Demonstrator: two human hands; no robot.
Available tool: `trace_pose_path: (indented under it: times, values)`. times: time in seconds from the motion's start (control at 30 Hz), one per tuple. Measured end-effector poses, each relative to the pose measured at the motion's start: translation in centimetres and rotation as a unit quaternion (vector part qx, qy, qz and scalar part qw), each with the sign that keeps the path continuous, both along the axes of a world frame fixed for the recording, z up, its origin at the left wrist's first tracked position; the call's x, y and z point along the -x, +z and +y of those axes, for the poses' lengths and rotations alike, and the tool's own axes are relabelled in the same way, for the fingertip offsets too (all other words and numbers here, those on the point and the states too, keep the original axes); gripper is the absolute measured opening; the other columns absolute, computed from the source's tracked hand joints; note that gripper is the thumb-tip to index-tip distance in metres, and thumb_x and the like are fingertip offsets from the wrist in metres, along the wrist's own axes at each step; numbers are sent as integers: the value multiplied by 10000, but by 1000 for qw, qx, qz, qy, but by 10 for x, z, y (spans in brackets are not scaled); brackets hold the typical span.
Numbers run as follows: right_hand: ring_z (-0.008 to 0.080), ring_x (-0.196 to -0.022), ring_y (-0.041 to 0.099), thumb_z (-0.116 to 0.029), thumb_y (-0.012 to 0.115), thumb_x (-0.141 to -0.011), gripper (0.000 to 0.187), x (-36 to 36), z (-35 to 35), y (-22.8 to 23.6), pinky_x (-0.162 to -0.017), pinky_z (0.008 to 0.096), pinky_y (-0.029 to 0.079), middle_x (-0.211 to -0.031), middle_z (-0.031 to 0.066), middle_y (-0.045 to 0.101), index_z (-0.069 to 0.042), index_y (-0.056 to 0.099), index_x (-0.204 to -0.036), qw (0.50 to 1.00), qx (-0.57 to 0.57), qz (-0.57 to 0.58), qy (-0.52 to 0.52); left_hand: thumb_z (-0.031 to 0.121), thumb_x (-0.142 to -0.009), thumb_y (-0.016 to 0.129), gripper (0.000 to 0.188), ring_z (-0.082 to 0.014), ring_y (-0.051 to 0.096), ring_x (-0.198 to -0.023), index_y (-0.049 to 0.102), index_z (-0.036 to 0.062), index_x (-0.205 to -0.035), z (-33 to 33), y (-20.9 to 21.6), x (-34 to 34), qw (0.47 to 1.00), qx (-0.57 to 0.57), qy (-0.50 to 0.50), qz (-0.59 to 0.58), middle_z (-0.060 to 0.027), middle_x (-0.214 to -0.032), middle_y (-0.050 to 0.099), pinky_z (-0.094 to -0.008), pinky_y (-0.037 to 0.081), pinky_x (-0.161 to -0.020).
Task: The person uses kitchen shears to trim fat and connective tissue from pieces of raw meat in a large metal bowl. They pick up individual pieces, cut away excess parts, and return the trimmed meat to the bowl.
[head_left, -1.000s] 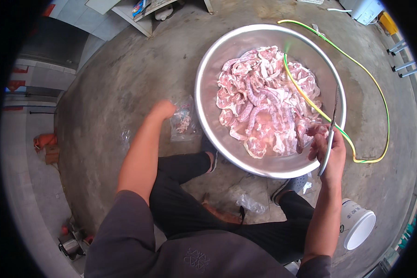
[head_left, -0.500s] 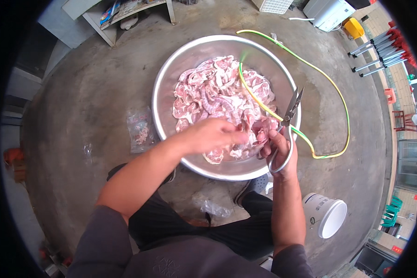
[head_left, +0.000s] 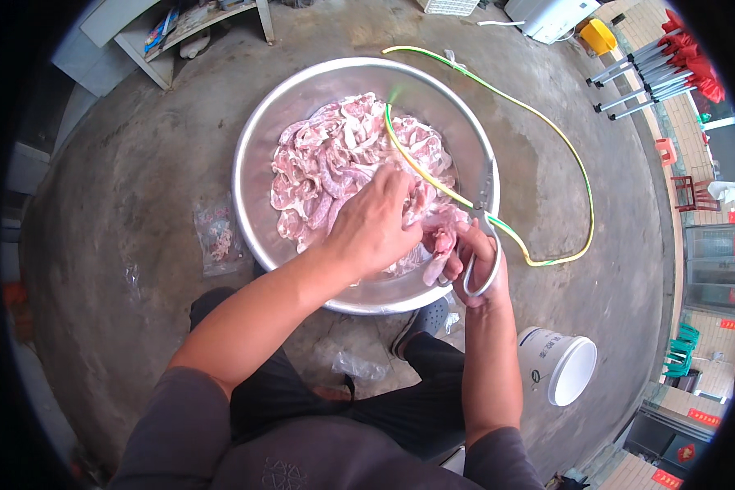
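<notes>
A wide metal basin (head_left: 250,220) on the floor in front of me holds a heap of pink raw meat (head_left: 314,163). My right hand (head_left: 486,286) is closed round metal scissors (head_left: 495,265), whose blades point away over the basin's right rim. The same hand's fingers also touch a piece of raw meat (head_left: 443,238) that hangs over the near right part of the basin. My left hand (head_left: 374,222) is closed, its fingers curled at the other end of that meat; the fingertips are partly hidden.
A yellow-green hose (head_left: 584,155) loops over the floor and into the basin. To the right a white bucket (head_left: 539,355) lies tilted. Left of the basin is a plastic bag (head_left: 219,245) with small scraps. A clear bag (head_left: 359,366) lies between my feet.
The whole view has shifted a little. My left hand has come round, its back now upward, fingers at the meat. The meat piece by my right hand now hangs lower, and the scissor blades look closer together.
</notes>
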State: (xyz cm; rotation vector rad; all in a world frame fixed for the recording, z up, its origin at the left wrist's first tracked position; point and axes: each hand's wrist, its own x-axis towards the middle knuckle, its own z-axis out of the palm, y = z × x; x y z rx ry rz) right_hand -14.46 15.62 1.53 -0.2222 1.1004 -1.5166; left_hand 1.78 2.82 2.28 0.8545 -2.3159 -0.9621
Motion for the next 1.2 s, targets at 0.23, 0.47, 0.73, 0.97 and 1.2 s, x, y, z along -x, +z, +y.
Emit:
trace_pose_path:
  times: [0.23, 0.47, 0.73, 0.97, 1.2]
  values:
    - [117, -503, 499, -311, 613, -990, 343, 6, -5, 6, -462, 243, 390, -902, 189, 721, -36, 599, -1194, 998, -31, 14, -43, 8, -895, 550, 373, -232, 681, -945, 591, 12, -1266, -17, -20, 10, 942, -330, -49, -39, -156, -1109, 687, -331, 539, -846]
    - [125, -438, 482, -340, 604, -993, 444, 13, 7, 5, -417, 254, 379, -685, 98, 633, 6, 543, -1263, 997, 1, 81, -12, 98, -1004, 516, 238, -172, 700, -946, 604, 22, -1211, -44, -4, 4, 747, -644, 61, 153, -83, -1072, 699, -343, 603, -791]
    - [169, -530, 526, -390, 607, -983, 614, -30, 8, 3, -515, 275, 440, -789, 133, 653, 107, 478, -1320, 989, 35, -8, 141, 99, -891, 575, 242, -237, 675, -905, 625, -11, -1101, -67, -34, -7, 620, -736, 104, 253, -129, -1001, 667, -397, 563, -853]
    - [151, -515, 539, -444, 553, -1006, 557, -28, 12, 0, -492, 256, 436, -777, 128, 662, 50, 547, -1262, 973, 14, -107, 203, 70, -885, 564, 152, -200, 625, -732, 645, 33, -1007, -71, -41, -3, 659, -696, 131, 253, -95, -896, 654, -392, 553, -734]
    - [156, -505, 517, -282, 624, -926, 443, -25, 9, -5, -490, 257, 436, -811, 150, 690, 33, 564, -1231, 974, -11, -117, 196, 92, -931, 550, 205, -167, 625, -684, 695, 16, -1055, -74, -58, -5, 882, -413, 117, 193, -60, -804, 679, -332, 491, -644]
